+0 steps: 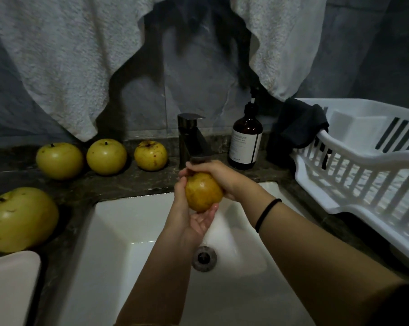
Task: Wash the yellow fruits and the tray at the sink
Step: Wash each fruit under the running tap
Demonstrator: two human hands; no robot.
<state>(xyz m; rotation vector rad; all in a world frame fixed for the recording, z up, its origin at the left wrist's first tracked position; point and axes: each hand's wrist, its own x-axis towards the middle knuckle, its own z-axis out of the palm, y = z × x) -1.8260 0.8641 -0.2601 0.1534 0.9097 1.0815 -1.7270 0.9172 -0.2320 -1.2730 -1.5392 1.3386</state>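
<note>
Head view: one yellow fruit (203, 191) is held at frame centre, just below the faucet (191, 142) spout and over the sink (133, 222). The left hand (195, 220) cups it from beneath. The right hand (222, 177) covers its top and right, fingers (198, 166) curled round it. The fruit is near round, with no marked long axis. Running water cannot be confirmed.

A row of three fruits (106, 156) and a larger fruit (20, 218) wait on the surface (100, 184) at left, so the left hand is judged nearer. What appears to be the white tray (10, 278) sits at lower left. There is open room over the basin; a soap bottle (245, 140) and a white rack (354, 175) crowd the right.
</note>
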